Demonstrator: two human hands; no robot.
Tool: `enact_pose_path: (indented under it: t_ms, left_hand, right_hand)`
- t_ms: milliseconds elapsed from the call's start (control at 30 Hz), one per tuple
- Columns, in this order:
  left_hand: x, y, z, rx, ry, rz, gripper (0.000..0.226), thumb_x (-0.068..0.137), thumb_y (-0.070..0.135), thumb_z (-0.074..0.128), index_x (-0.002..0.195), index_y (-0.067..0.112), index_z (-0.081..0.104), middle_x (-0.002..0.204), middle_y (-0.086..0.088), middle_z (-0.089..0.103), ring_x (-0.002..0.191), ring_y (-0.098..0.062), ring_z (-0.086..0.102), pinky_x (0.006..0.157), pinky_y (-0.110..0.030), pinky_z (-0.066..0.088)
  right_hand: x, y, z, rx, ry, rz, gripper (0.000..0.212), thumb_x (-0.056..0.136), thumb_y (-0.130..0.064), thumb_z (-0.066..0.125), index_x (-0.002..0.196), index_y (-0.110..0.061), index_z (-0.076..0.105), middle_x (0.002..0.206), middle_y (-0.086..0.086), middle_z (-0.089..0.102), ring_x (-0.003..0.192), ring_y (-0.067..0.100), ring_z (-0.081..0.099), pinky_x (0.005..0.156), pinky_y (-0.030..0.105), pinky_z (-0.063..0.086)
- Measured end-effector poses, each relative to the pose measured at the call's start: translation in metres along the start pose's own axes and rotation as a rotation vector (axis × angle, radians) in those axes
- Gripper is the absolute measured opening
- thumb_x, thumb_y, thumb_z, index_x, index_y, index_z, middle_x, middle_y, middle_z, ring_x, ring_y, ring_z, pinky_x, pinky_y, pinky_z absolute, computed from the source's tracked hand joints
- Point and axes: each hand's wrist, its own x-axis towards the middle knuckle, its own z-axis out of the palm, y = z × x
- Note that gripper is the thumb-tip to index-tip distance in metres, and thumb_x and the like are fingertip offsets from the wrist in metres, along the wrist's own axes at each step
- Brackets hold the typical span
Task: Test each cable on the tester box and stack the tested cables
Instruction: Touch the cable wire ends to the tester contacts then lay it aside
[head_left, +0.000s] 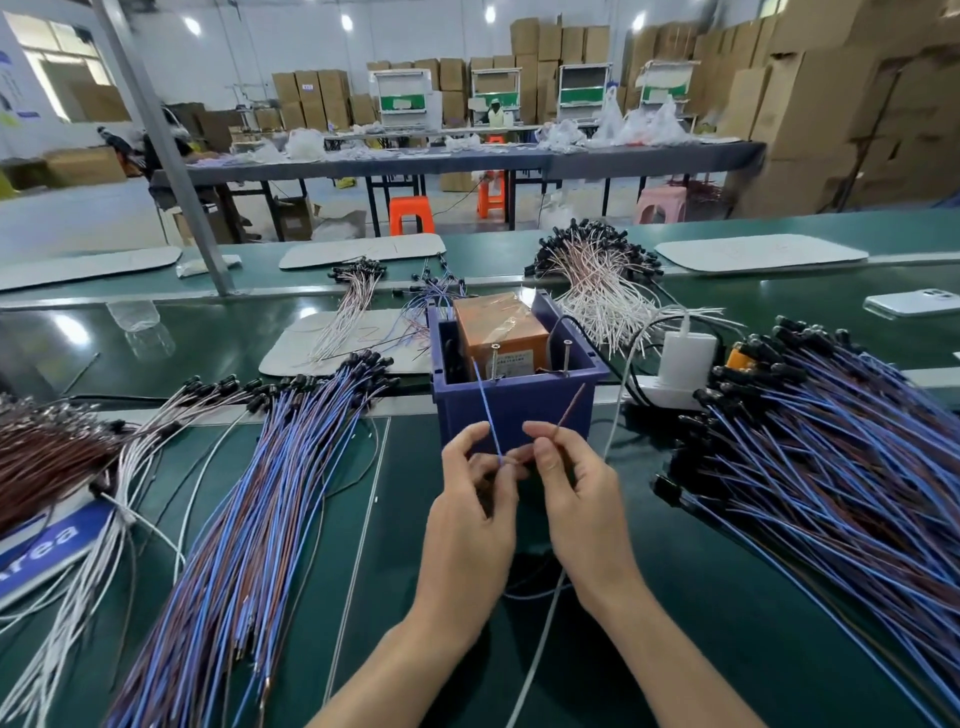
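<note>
The tester box (514, 410) is a dark blue open tub holding an orange block and two upright screws. Just in front of it, my left hand (470, 512) pinches the blue wire (487, 410) of a cable, whose end points up toward the left screw. My right hand (576, 499) pinches the same cable's brown wire (570, 408), which slants up toward the right screw. Whether either wire end touches its screw I cannot tell. One pile of blue-and-brown cables (260, 499) fans out on the left. Another pile of blue-and-brown cables (831, 457) lies on the right.
White-wire bundles (602, 280) with black ends lie behind the box, and brown cables (41, 457) at far left. A white power strip with charger (685, 364) sits right of the box, a phone (914, 302) farther right. A slanted metal post (171, 156) rises at back left.
</note>
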Motion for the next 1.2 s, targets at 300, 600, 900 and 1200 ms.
enact_pose_path:
  t_ms: [300,600,900,1200]
  left_hand:
    - [0.001,0.001,-0.007,-0.003,0.155,-0.056,0.029,0.103,0.016,0.041,0.110,0.044,0.044,0.079,0.007,0.062,0.062,-0.019,0.061,0.062,-0.043,0.051]
    - [0.003,0.000,-0.008,0.049,0.207,-0.080,0.035,0.104,0.022,0.041,0.110,0.055,0.045,0.066,-0.001,0.052,0.052,-0.024,0.048,0.052,-0.053,0.047]
    - [0.004,0.000,-0.008,0.048,0.197,-0.108,0.036,0.104,0.020,0.044,0.109,0.056,0.047,0.068,-0.004,0.054,0.058,-0.029,0.052,0.056,-0.054,0.048]
    - [0.005,-0.002,-0.007,0.040,0.171,-0.122,0.031,0.104,0.018,0.044,0.112,0.048,0.049,0.065,0.000,0.054,0.057,-0.025,0.050,0.055,-0.049,0.048]
  right_hand:
    - [0.006,0.013,-0.011,-0.073,0.204,-0.027,0.034,0.108,-0.032,0.042,0.140,-0.042,0.049,0.069,-0.018,0.051,0.051,0.002,0.036,0.049,0.014,0.035]
    - [0.007,0.012,-0.014,-0.099,0.269,-0.090,0.012,0.106,-0.033,0.046,0.112,-0.041,0.052,0.075,-0.013,0.061,0.066,0.003,0.056,0.066,0.021,0.046]
    - [0.006,0.005,-0.013,-0.153,0.305,-0.116,0.011,0.106,-0.034,0.047,0.111,-0.042,0.052,0.081,-0.012,0.068,0.067,0.004,0.060,0.064,0.012,0.044]
    - [0.005,0.005,-0.013,-0.194,0.284,-0.121,0.013,0.106,-0.037,0.047,0.116,-0.043,0.053,0.084,-0.013,0.070,0.057,0.004,0.054,0.057,0.014,0.041]
